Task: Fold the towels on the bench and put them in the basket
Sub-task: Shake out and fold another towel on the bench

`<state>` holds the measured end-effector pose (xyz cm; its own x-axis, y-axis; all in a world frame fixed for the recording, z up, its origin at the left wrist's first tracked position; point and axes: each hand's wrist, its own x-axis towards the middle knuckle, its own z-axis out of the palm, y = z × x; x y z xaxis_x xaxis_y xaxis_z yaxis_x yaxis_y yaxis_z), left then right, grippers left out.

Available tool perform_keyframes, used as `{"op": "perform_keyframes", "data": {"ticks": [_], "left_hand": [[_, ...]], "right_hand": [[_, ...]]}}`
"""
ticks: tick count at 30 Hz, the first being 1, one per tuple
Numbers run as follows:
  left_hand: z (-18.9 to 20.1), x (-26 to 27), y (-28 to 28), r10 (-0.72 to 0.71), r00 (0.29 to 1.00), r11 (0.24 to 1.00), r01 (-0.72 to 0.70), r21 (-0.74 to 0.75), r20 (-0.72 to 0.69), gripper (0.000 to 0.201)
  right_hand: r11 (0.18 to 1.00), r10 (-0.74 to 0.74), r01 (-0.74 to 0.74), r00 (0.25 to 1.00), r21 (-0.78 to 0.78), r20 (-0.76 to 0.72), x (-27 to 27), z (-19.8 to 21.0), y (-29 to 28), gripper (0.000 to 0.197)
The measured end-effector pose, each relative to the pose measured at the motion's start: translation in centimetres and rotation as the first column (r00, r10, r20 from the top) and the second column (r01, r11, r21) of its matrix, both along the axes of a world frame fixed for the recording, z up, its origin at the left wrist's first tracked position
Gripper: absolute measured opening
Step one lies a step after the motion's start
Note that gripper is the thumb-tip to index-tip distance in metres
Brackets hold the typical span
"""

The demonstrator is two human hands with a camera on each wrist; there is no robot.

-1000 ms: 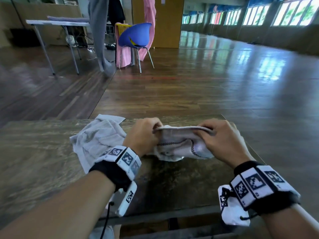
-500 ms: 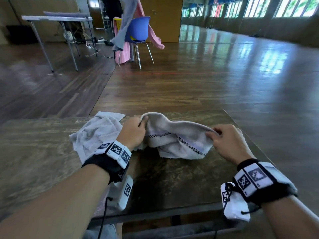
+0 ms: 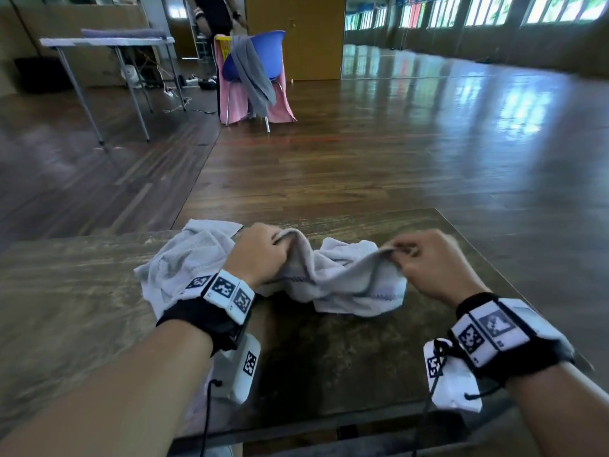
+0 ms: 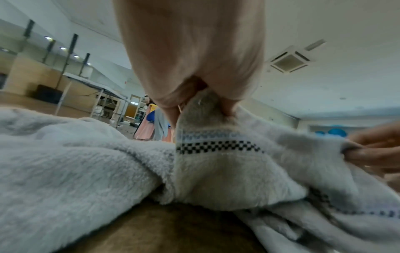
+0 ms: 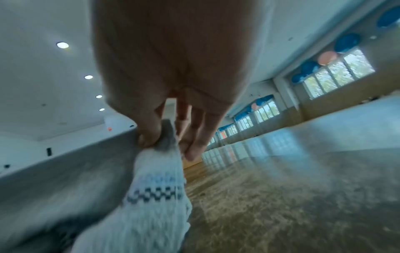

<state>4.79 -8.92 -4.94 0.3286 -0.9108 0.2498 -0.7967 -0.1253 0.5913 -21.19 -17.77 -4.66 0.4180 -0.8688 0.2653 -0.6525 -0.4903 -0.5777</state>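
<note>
Bench (image 3: 82,291) edge cropped; towel (image 3: 346,278) corners inside L hand (image 3: 260,255), R hand (image 3: 431,265).

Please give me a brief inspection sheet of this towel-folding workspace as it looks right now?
Surface: worn wooden bench.
Job's things: checker-trimmed towel bunched, held up at two points; second towel crumpled at its left; basket not seen.
Clutter: nothing seen.
Hands: left hand and right hand each pinch the trimmed towel.
Cables: black cords hang from wrist units.
Surroundings: blue chair draped with cloths, folding table, wood floor.
</note>
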Motion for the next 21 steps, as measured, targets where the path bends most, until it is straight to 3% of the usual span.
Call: {"op": "perform_keyframes", "data": {"ticks": [3, 5, 9, 12, 16, 21], "left_hand": [[-0.8, 1.0, 0.2, 0.125, 0.992, 0.991, -0.126, -0.042, -0.016, 0.031], [-1.3, 0.8, 0.2, 0.097, 0.995, 0.995, -0.097, -0.026, 0.003, 0.033], [-2.0, -0.7, -0.3, -0.125, 0.992, 0.991, 0.124, 0.041, 0.022, 0.039], [-2.5, -2.1, -0.4, -0.287, 0.957, 0.942, 0.288, 0.172, -0.029, 0.032], [-2.4, -3.1, -0.6, -0.307, 0.927, 0.865, 0.366, 0.343, -0.213, 0.031], [-1.4, -3.4, -1.2, -0.319, 0.903, 0.77, 0.424, 0.478, -0.287, 0.046]], "right_hand": [[0.979, -0.186, 0.196, 0.974, -0.063, 0.13, -1.0, -0.3, -0.5, 0.01], [0.981, -0.179, 0.183, 0.981, -0.06, 0.069, -0.8, -1.3, -0.5, 0.009], [0.996, 0.047, -0.04, 0.995, 0.084, -0.083, 0.8, -3.4, 0.4, 0.007], [0.957, 0.211, -0.175, 0.967, 0.233, -0.141, 1.7, -3.9, 0.5, 0.012], [0.906, 0.341, -0.291, 0.932, 0.308, -0.121, 1.5, -3.3, -0.2, 0.005], [0.884, 0.404, -0.343, 0.903, 0.317, -0.149, 0.4, -3.1, -1.1, 0.01]]}}
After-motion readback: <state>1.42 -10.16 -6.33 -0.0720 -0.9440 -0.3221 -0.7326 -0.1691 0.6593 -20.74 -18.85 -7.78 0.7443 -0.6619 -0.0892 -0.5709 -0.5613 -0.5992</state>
